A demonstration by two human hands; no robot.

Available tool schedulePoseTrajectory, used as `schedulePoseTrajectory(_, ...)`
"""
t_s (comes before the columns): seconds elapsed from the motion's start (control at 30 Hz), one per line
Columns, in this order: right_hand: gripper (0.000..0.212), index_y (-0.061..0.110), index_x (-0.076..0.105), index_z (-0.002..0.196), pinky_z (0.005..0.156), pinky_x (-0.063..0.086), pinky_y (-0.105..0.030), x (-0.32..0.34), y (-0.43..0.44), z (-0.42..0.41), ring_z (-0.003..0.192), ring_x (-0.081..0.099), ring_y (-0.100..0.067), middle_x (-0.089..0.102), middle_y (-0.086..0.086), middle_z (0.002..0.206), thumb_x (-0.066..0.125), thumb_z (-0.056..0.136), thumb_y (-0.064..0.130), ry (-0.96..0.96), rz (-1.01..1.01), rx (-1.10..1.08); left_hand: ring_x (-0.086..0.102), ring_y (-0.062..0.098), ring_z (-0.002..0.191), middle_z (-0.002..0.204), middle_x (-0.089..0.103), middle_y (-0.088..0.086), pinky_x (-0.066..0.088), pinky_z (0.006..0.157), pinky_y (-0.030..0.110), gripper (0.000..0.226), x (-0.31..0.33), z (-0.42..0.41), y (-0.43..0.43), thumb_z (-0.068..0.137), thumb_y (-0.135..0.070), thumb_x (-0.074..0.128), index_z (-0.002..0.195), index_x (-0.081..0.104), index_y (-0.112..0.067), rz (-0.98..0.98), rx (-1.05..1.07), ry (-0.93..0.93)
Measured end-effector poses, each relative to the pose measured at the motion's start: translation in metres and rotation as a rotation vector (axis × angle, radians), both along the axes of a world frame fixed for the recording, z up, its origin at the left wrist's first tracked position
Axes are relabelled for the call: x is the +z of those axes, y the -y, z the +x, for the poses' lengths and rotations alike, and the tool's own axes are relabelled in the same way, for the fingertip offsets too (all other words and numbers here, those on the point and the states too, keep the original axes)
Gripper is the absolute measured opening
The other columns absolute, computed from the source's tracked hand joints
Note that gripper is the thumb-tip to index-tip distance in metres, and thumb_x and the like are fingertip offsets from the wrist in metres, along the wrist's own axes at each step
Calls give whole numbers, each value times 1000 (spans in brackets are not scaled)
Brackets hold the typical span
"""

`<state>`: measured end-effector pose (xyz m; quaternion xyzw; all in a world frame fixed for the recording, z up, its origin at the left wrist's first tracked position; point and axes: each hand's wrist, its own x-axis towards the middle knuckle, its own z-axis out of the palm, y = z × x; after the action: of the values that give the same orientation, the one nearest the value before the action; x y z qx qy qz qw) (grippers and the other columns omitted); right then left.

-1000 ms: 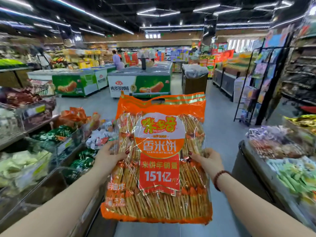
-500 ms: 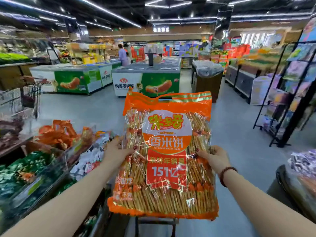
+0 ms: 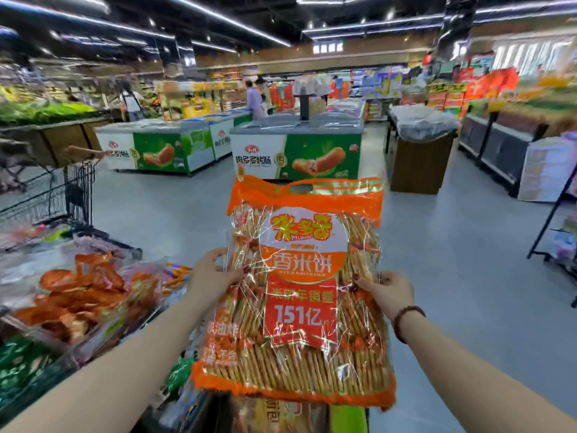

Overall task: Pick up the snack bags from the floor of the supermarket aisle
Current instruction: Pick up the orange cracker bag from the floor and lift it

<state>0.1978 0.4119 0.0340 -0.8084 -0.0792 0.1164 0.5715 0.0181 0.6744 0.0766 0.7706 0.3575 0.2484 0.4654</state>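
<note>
Orange snack bag (image 3: 299, 295) held upright: left hand (image 3: 212, 281) and right hand (image 3: 388, 295) grip its side edges.

Snack bag (image 3: 306, 292) upright, mid-aisle, off floor. Left hand (image 3: 212, 279) on bag's left edge, right hand (image 3: 390, 295) on bag's right edge. Freezer chest (image 3: 296, 151) behind bag; second freezer chest (image 3: 156, 148) behind and left of bag. Shopping cart (image 3: 71, 195) left of bag, farther back. Packet bins (image 3: 78, 301) just left of bag. Covered stand (image 3: 421, 145) behind and right of bag. Wire rack (image 3: 559, 220) far right of bag. More packets (image 3: 281, 414) directly below bag.
</note>
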Motion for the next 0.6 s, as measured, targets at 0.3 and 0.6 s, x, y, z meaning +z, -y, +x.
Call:
schedulePoseTrajectory(0.3,39,20,44,80,50,29,-25,-36,-78,82,66,45,-17,47,1,77,76,75,41,-39,-146,-12,60,22,66,85,62,12,52,61,26,66,-46,92,-83,73,-14,81,131,49,-16,-75,-17,-85)
schedulePoseTrajectory(0.6,57,26,52,113,82,55,-35,-91,-127,104,82,64,-10,67,5,94,84,66,26,-141,-346,144,55,9,82,106,59,-5,44,63,10,57,-131,136,-123,78,-15,77,128,50,-14,-131,-215,-372)
